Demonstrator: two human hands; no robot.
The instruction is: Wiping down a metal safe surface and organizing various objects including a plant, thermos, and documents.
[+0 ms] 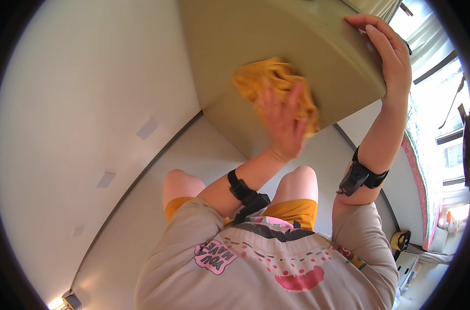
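A crumpled yellow cloth (275,71) lies against the broad face of an olive-coloured cabinet or appliance (227,35). My left hand (283,120) presses the cloth with its fingers spread over it, and both look blurred by motion. At the right, my right hand (395,58) rests along the rounded side edge of the olive body. Its fingertips reach over onto the adjoining surface, and no loose object shows in it. The palm side of this hand is partly hidden.
A white wall (91,89) runs along the left, touching the olive body. Below lies the pale floor (142,217), edged by a dark skirting strip (149,162). A pink-bordered bedspread (417,170) hangs at the right, near bright windows (451,155). A small white cabinet (407,267) stands lower right.
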